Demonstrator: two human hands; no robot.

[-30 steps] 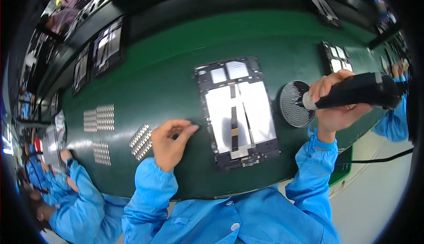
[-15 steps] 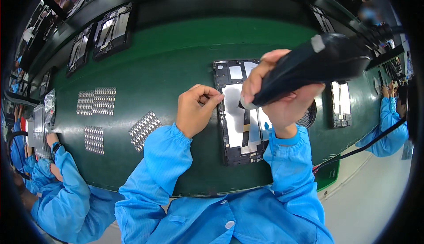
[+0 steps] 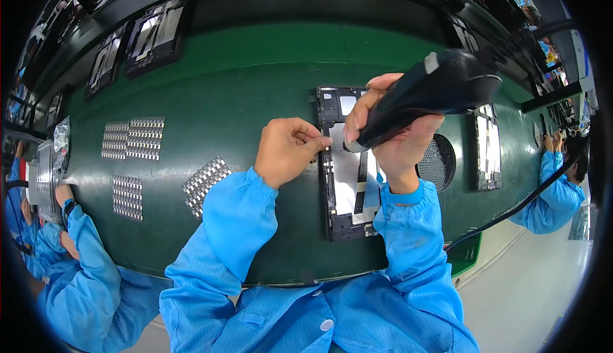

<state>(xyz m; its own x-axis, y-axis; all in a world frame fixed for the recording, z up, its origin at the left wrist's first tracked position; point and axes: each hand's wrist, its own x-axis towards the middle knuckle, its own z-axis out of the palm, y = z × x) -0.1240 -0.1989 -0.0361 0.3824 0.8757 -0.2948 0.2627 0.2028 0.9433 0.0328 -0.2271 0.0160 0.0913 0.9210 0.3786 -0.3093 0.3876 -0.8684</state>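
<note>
A tablet shell [image 3: 345,190] with a black frame and silvery inner plates lies open-faced on the green table in front of me. My right hand [image 3: 399,152] is wrapped round a black corded electric screwdriver [image 3: 415,100], slanted above the shell with its pale collar low over the plates. The tool's tip is hard to make out. Beside the shell's left edge, my left hand [image 3: 287,150] is pinched, thumb and index fingertips together at the frame. Anything between those fingertips is too small to see.
Several sheets of small metallic parts [image 3: 145,138] lie on the left. A round black mesh dish [image 3: 437,162] and another tablet shell [image 3: 488,152] are on the right. More shells [image 3: 156,37] rest at the back left. Co-workers' sleeves [image 3: 96,257] show at the sides.
The screwdriver and my right hand have shifted slightly left over the shell, uncovering more of the mesh dish. My left hand stays pinched at the frame edge. The whole view has moved a little.
</note>
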